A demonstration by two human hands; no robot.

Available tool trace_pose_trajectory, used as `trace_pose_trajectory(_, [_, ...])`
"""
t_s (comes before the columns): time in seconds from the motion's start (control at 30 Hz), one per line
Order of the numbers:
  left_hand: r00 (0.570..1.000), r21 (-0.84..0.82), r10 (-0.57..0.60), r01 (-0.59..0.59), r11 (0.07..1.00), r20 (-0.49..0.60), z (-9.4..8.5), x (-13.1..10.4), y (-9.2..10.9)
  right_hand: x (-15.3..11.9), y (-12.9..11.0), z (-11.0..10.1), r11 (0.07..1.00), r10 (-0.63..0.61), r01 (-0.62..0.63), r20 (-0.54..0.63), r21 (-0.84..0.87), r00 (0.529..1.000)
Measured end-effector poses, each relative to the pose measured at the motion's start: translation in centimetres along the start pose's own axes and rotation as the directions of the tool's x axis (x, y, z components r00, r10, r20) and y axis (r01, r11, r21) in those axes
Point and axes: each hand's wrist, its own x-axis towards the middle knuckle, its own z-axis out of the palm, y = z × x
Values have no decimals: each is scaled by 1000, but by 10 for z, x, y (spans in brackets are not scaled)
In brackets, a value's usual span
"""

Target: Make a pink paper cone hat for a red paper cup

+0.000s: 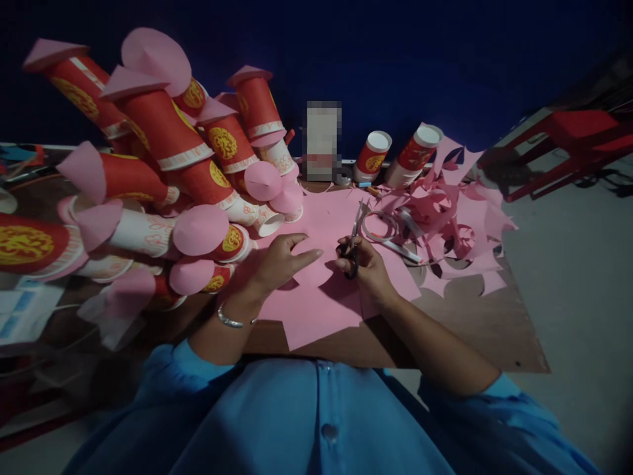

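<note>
Scissors sit in the right hand — fingers curled round the black handles, blades pointing away from the person. The left hand is open, thumb apart from the fingers, over the pink paper; whether it touches the sheet I cannot tell. The paper lies under both hands, spread on the table, one corner pointing toward the blue shirt. Just right of the blades is a pale ring, then a heap of pink scraps. Stacked cups, many topped with pink cones, crowd the left — two more cups stand at the back. A red stool is off to the right.
</note>
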Motion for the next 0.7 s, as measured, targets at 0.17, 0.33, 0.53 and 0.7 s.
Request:
trace_pose_trajectory(0.17, [984, -14, -170, 171, 985, 43, 3, -6, 8, 0, -4, 1, 997, -5, 0, -69, -71, 998])
trace_pose_trajectory(0.33, [978, -78, -188, 196, 977, 93, 3, -9, 13, 4, 3, -3, 1000, -24, 23, -139, -10, 990])
trace_pose_trajectory(0.53, [994, -178, -109, 106, 978, -3, 6, -5, 6, 5, 9, -4, 1000, -30, 31, -118, 1, 993])
trace_pose_trajectory(0.7, [995, -187, -90, 79, 979, -48, 8, -5, 6, 2, 6, 0, 1000, 20, -21, -58, -19, 998])
